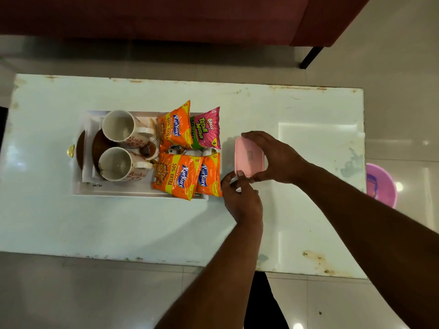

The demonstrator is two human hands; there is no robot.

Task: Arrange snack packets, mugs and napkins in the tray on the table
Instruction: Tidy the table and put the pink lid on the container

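A white tray (133, 192) sits on the white table (118, 224). Two floral mugs, the far mug (121, 127) and the near mug (117, 165), lie on their sides on white napkins (88, 172) at the tray's left. Three orange Kurkure packets (174, 128) (177, 176) (209, 175) and a pink Bingo packet (206, 130) fill the tray's right half. Just right of the tray is a pink lidded box (247, 155). My right hand (275, 155) grips it from the right and my left hand (240, 198) pinches its near corner.
A brown round plate (82, 148) with a gold knob (70, 150) lies under the napkins at the tray's left end. A purple basin (380, 184) stands on the floor right of the table. A dark red sofa (166, 17) stands beyond the table.
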